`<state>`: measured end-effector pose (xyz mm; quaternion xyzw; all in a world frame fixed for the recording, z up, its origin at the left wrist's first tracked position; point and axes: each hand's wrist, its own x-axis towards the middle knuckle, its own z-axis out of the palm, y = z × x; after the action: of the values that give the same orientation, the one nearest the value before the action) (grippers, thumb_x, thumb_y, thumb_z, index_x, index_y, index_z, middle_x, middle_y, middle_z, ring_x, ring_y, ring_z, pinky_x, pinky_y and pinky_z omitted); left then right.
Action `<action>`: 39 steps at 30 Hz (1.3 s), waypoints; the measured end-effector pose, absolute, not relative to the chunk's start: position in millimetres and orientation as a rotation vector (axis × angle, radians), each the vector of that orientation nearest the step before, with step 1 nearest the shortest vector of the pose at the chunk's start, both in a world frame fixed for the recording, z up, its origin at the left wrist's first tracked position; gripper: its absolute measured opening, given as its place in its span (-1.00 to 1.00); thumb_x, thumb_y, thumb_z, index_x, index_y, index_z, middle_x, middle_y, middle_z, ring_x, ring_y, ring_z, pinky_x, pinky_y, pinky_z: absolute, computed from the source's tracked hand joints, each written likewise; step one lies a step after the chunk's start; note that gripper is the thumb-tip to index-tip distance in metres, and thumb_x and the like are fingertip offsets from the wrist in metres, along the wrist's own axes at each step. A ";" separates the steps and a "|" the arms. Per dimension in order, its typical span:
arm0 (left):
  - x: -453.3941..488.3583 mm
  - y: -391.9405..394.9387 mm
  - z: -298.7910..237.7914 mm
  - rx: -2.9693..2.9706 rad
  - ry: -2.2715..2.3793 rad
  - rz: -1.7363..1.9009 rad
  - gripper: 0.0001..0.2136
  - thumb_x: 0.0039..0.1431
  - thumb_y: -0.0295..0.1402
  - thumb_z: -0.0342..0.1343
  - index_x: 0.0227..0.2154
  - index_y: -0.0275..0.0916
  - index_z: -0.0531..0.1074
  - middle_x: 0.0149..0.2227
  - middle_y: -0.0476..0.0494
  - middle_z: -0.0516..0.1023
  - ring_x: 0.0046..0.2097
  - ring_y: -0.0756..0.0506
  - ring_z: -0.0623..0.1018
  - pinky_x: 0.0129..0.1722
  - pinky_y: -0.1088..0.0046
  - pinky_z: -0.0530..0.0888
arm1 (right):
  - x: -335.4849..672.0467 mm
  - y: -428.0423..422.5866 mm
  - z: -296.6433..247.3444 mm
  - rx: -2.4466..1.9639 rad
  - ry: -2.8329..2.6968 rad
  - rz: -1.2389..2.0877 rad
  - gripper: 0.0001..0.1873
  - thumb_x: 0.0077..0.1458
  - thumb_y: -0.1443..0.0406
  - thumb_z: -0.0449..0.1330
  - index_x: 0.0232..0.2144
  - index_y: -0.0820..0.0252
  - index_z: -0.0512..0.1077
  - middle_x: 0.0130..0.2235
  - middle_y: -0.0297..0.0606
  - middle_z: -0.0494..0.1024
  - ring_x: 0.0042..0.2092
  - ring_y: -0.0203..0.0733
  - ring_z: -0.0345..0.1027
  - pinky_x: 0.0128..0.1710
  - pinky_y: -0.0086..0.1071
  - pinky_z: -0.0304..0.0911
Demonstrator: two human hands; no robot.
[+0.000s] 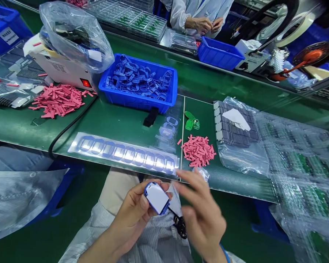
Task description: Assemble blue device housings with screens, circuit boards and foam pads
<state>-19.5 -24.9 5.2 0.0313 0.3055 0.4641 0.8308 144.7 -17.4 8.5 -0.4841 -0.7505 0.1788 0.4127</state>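
My left hand (137,206) grips a small blue plastic housing (157,197) by its edges, above my lap. A pale, flat rectangular panel sits in the housing and faces up. Just right of it, my right hand (200,212) is slightly blurred, fingers spread and apart from the housing, with nothing seen in them. Beyond the hands, a clear strip of oval frame-shaped films (128,155) lies along the table's front edge. A pile of pink strips (199,150) is close beyond my right hand.
A blue bin (138,104) holds many blue housings. Several green circuit boards (191,121) lie near stacked grey parts (237,126) on plastic. A black cable (71,126) crosses the table edge at left. Clear trays (304,175) stand at right. Across the bench, a co-worker's hands (204,25) are busy.
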 end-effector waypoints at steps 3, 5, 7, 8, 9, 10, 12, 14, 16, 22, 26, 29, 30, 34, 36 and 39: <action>-22.5 -24.2 3.4 0.051 0.686 0.934 -0.68 -0.20 -0.14 0.36 -0.32 -0.12 0.61 -0.28 -0.04 0.68 -0.21 -0.03 0.63 -0.27 0.63 0.52 | 167.2 27.8 -4.4 -1.452 -1.784 0.072 -0.82 0.13 0.27 0.19 -0.18 0.07 0.49 -0.19 -0.21 0.54 -0.11 -0.05 0.36 -0.06 -0.10 0.16; -23.3 -23.5 2.8 0.048 0.713 0.916 -0.68 -0.20 -0.14 0.36 -0.32 -0.12 0.61 -0.27 -0.05 0.68 -0.21 -0.03 0.62 -0.27 0.62 0.52 | 178.9 58.3 -14.5 -1.641 -1.899 -0.127 -0.84 0.09 0.19 0.23 -0.31 0.13 0.53 -0.25 -0.19 0.55 -0.15 -0.02 0.32 -0.12 -0.10 0.11; -24.0 -23.6 2.7 0.045 0.728 0.910 -0.68 -0.21 -0.13 0.35 -0.33 -0.12 0.61 -0.27 -0.07 0.68 -0.21 -0.04 0.62 -0.28 0.62 0.52 | 184.7 80.4 -23.5 -1.717 -2.044 -0.193 -0.81 0.08 0.15 0.23 -0.37 0.12 0.55 -0.27 -0.21 0.56 -0.17 -0.02 0.28 -0.11 -0.08 0.02; -24.4 -24.1 2.8 0.041 0.734 0.912 -0.67 -0.21 -0.12 0.35 -0.33 -0.12 0.61 -0.27 -0.08 0.68 -0.21 -0.04 0.62 -0.29 0.62 0.52 | 185.6 87.3 -27.3 -1.720 -2.097 -0.193 -0.80 0.09 0.14 0.22 -0.40 0.11 0.55 -0.29 -0.24 0.56 -0.18 -0.03 0.27 -0.10 -0.08 -0.01; -24.9 -24.9 2.8 0.034 0.737 0.914 -0.67 -0.21 -0.12 0.35 -0.33 -0.12 0.62 -0.27 -0.08 0.68 -0.22 -0.04 0.62 -0.29 0.62 0.52 | 185.6 91.7 -30.5 -1.711 -2.128 -0.189 -0.80 0.10 0.14 0.21 -0.42 0.10 0.55 -0.32 -0.26 0.56 -0.19 -0.04 0.26 -0.09 -0.08 -0.03; -25.4 -26.0 2.8 0.028 0.738 0.916 -0.68 -0.22 -0.12 0.35 -0.34 -0.12 0.62 -0.27 -0.09 0.68 -0.22 -0.05 0.62 -0.30 0.63 0.52 | 185.2 93.9 -33.2 -1.699 -2.140 -0.184 -0.79 0.11 0.15 0.20 -0.44 0.10 0.55 -0.34 -0.28 0.57 -0.20 -0.05 0.26 -0.09 -0.09 -0.04; -26.9 -28.5 2.5 0.023 0.739 0.920 -0.68 -0.22 -0.12 0.35 -0.34 -0.11 0.62 -0.28 -0.10 0.68 -0.23 -0.05 0.62 -0.30 0.63 0.52 | 184.4 94.8 -37.5 -1.674 -2.137 -0.178 -0.78 0.14 0.18 0.18 -0.46 0.11 0.53 -0.36 -0.30 0.58 -0.21 -0.07 0.27 -0.08 -0.09 -0.06; -28.6 -30.3 1.7 0.029 0.729 0.922 -0.68 -0.19 -0.13 0.34 -0.32 -0.12 0.61 -0.28 -0.10 0.67 -0.23 -0.05 0.62 -0.29 0.62 0.52 | 184.6 94.3 -40.4 -1.633 -2.158 -0.172 -0.80 0.15 0.23 0.16 -0.45 0.12 0.52 -0.34 -0.32 0.60 -0.21 -0.08 0.30 -0.04 -0.08 -0.06; -30.3 -30.3 0.7 0.034 0.712 0.928 -0.68 -0.16 -0.13 0.33 -0.30 -0.12 0.61 -0.26 -0.11 0.67 -0.21 -0.06 0.62 -0.28 0.61 0.52 | 185.4 93.6 -40.3 -1.573 -2.190 -0.162 -0.83 0.16 0.29 0.15 -0.44 0.12 0.51 -0.33 -0.36 0.62 -0.21 -0.12 0.34 -0.01 -0.09 -0.04; -30.1 -23.5 0.3 0.027 0.663 0.976 -0.74 -0.03 -0.16 0.27 -0.26 -0.13 0.59 -0.24 -0.08 0.67 -0.23 -0.03 0.63 -0.31 0.64 0.54 | 177.0 62.6 -3.3 -1.337 -1.996 0.011 -0.89 0.14 0.38 0.13 -0.35 0.13 0.46 -0.25 -0.26 0.59 -0.18 -0.14 0.40 -0.08 -0.13 0.14; -25.2 -21.3 3.1 0.033 0.635 0.992 -0.74 -0.01 -0.17 0.27 -0.27 -0.15 0.60 -0.28 -0.06 0.68 -0.27 -0.01 0.63 -0.34 0.65 0.54 | 159.9 24.8 23.6 -0.905 -1.938 0.674 -0.83 0.17 0.39 0.07 -0.27 0.08 0.44 -0.18 -0.24 0.51 -0.13 -0.13 0.36 -0.10 -0.13 0.23; -22.4 -21.3 5.2 0.041 0.618 0.992 -0.73 -0.05 -0.16 0.29 -0.28 -0.17 0.60 -0.32 -0.04 0.68 -0.33 0.02 0.62 -0.38 0.66 0.54 | 149.1 12.3 24.5 -0.815 -1.991 0.777 -0.81 0.16 0.40 0.06 -0.24 0.10 0.44 -0.15 -0.22 0.48 -0.10 -0.10 0.33 -0.08 -0.13 0.22; -22.0 -21.3 5.9 0.040 0.616 0.988 -0.72 -0.05 -0.15 0.29 -0.29 -0.17 0.60 -0.33 -0.04 0.68 -0.34 0.03 0.62 -0.38 0.66 0.54 | 147.0 11.5 22.7 -0.814 -1.992 0.767 -0.81 0.15 0.41 0.06 -0.25 0.11 0.44 -0.15 -0.21 0.48 -0.09 -0.10 0.33 -0.09 -0.14 0.23; -22.0 -22.0 8.6 0.035 0.605 0.975 -0.72 -0.06 -0.15 0.29 -0.29 -0.16 0.60 -0.34 -0.01 0.68 -0.33 0.05 0.62 -0.37 0.69 0.53 | 146.0 13.2 16.5 -0.806 -1.989 0.671 -0.80 0.15 0.45 0.05 -0.26 0.15 0.43 -0.15 -0.21 0.47 -0.08 -0.11 0.32 -0.10 -0.16 0.24; -21.9 -22.5 9.7 0.025 0.592 0.975 -0.73 -0.06 -0.16 0.30 -0.29 -0.16 0.60 -0.33 0.00 0.69 -0.32 0.06 0.62 -0.37 0.71 0.52 | 147.5 12.5 16.1 -0.804 -2.027 0.578 -0.79 0.15 0.47 0.04 -0.26 0.18 0.44 -0.13 -0.20 0.47 -0.06 -0.11 0.31 -0.08 -0.15 0.23; -21.0 -23.0 11.4 0.014 0.579 0.978 -0.74 -0.06 -0.18 0.31 -0.29 -0.16 0.60 -0.32 0.00 0.69 -0.30 0.06 0.63 -0.35 0.72 0.51 | 148.2 7.2 17.1 -0.823 -2.098 0.343 -0.78 0.13 0.51 0.07 -0.27 0.20 0.46 -0.12 -0.20 0.50 -0.06 -0.10 0.32 -0.03 -0.11 0.18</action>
<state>-21.0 -23.0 11.4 0.0067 0.2740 0.4629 0.8429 148.2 7.2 17.1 -0.3281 -0.8362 0.1368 0.4177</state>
